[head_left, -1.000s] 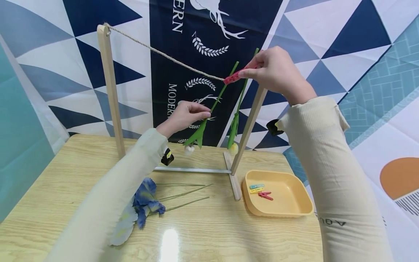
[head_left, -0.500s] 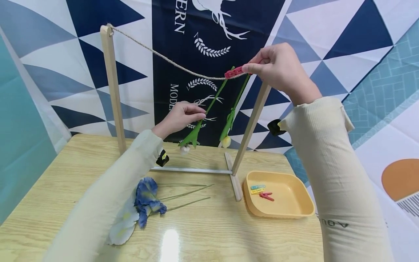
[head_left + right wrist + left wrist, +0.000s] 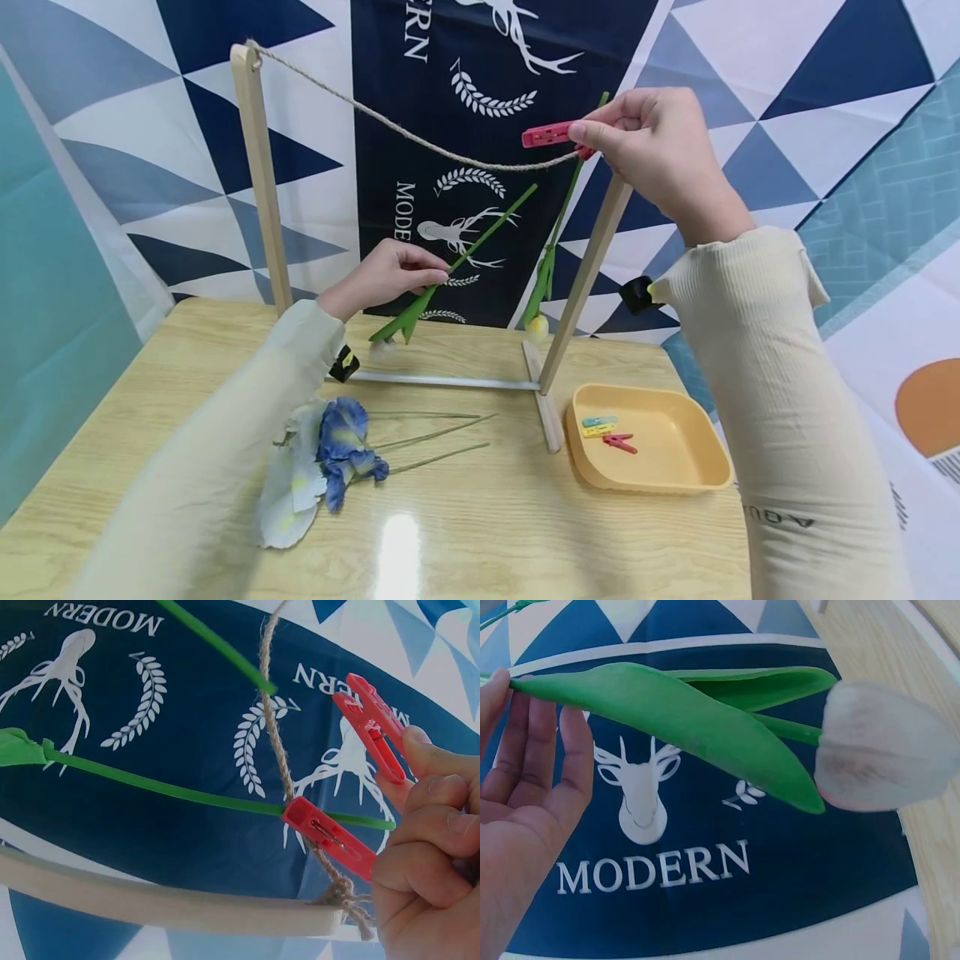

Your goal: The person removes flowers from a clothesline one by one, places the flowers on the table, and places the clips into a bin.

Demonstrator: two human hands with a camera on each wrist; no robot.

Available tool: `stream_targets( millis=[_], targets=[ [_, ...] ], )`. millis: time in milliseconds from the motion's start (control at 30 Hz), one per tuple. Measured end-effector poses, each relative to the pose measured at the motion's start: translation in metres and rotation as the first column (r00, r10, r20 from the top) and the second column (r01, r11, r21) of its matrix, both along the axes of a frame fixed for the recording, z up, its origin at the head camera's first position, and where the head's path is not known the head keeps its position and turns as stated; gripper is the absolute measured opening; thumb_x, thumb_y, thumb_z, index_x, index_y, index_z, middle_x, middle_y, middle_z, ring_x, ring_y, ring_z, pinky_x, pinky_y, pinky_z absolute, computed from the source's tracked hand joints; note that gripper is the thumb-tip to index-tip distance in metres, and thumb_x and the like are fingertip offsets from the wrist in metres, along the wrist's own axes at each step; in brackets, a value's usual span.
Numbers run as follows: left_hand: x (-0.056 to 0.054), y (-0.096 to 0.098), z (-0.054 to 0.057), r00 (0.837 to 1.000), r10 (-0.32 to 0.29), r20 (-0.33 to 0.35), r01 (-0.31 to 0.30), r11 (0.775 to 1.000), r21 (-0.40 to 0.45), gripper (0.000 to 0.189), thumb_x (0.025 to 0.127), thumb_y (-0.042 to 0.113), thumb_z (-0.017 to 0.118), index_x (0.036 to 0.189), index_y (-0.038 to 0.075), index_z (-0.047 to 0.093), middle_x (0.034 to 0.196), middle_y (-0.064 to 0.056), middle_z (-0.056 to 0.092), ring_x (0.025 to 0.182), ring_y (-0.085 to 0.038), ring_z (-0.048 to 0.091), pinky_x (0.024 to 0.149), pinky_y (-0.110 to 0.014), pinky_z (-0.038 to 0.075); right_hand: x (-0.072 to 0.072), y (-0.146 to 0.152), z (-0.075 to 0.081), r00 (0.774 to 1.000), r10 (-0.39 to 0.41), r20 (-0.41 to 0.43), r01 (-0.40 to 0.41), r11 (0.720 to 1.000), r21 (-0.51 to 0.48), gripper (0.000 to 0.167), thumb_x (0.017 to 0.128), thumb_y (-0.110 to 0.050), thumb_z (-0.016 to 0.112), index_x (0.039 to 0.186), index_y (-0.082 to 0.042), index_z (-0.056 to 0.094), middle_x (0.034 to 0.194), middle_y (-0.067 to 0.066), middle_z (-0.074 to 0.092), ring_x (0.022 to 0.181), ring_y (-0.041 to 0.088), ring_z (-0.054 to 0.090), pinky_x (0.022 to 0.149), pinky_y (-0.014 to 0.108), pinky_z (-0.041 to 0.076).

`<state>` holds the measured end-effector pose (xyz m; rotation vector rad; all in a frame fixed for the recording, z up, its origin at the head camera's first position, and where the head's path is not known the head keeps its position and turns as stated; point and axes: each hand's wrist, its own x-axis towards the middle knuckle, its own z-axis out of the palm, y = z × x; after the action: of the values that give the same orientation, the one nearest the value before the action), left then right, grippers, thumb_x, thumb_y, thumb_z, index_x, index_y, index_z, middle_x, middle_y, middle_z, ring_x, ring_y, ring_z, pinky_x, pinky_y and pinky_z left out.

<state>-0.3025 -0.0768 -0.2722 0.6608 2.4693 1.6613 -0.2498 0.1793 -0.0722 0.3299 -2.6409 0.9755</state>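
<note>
My left hand [image 3: 438, 273] pinches the green stem of a white tulip [image 3: 420, 296], which slants below the rope [image 3: 390, 125] with its top end free. In the left wrist view the left hand's fingertips [image 3: 502, 682] touch the leaf base, and the white tulip's bloom [image 3: 889, 746] hangs at the right. My right hand [image 3: 592, 137] pinches a red clothespin [image 3: 550, 133] just above the rope, near the right post [image 3: 588, 258]. In the right wrist view that held red clothespin [image 3: 371, 735] is off the rope. A second red pin [image 3: 330, 836] clamps another tulip's stem [image 3: 172, 791] to the rope.
The pinned tulip [image 3: 543, 275] hangs head down beside the right post. The left post [image 3: 258, 175] stands at the table's back. A yellow tray [image 3: 675, 467] holds three small clothespins [image 3: 611, 429]. Blue flowers [image 3: 341, 450] with long stems lie on the wooden table [image 3: 487, 533].
The red clothespin has come up off the rope in my right hand. My left hand has lowered the white tulip, so its stem top now sits below the rope.
</note>
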Motion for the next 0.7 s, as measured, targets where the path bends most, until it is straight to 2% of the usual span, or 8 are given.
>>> stream_targets(
  millis=[167,333,467,700],
  targets=[
    [0.002,-0.011,-0.009,0.998,-0.057,0.023,0.058,0.997,-0.055,0.026,0.088,0.018,0.066,0.109,0.003,0.069,0.106,-0.013,0.069,0.074,-0.012,0.066,0.071,-0.031,0.057,0.003,0.001,-0.004,0.999,0.035,-0.008,-0.036,0.997,-0.062,0.041,0.084,-0.039,0.067,0.108,-0.006,0.069,0.053,-0.003,0.047,0.047,0.012,0.036,0.044,0.024,0.031],
    [0.003,-0.02,-0.021,0.99,-0.121,0.072,0.129,0.982,-0.134,0.026,0.089,0.019,0.064,0.11,0.005,0.069,0.107,-0.013,0.069,0.079,-0.013,0.065,0.073,-0.033,0.057,0.008,0.002,-0.009,0.999,0.033,-0.042,-0.035,0.998,-0.06,0.042,0.084,-0.039,0.066,0.111,-0.007,0.068,0.054,-0.002,0.047,0.051,0.013,0.038,0.047,0.022,0.034],
    [0.003,-0.026,-0.035,0.981,-0.166,0.104,0.185,0.96,-0.212,0.024,0.09,0.019,0.064,0.109,0.005,0.07,0.105,-0.01,0.069,0.08,-0.011,0.063,0.072,-0.033,0.056,0.019,0.007,-0.015,0.997,0.022,-0.077,-0.026,0.998,-0.05,0.041,0.085,-0.039,0.066,0.112,-0.008,0.068,0.056,-0.002,0.048,0.055,0.013,0.04,0.048,0.022,0.035],
    [0.005,-0.037,-0.059,0.952,-0.232,0.201,0.287,0.904,-0.317,0.019,0.089,0.016,0.064,0.103,0.006,0.072,0.094,-0.006,0.068,0.075,-0.014,0.059,0.068,-0.033,0.055,0.044,0.024,-0.032,0.995,0.023,-0.1,-0.023,1.0,0.004,0.038,0.084,-0.037,0.067,0.111,-0.01,0.068,0.054,-0.002,0.046,0.048,0.013,0.037,0.039,0.028,0.026]
  ],
)
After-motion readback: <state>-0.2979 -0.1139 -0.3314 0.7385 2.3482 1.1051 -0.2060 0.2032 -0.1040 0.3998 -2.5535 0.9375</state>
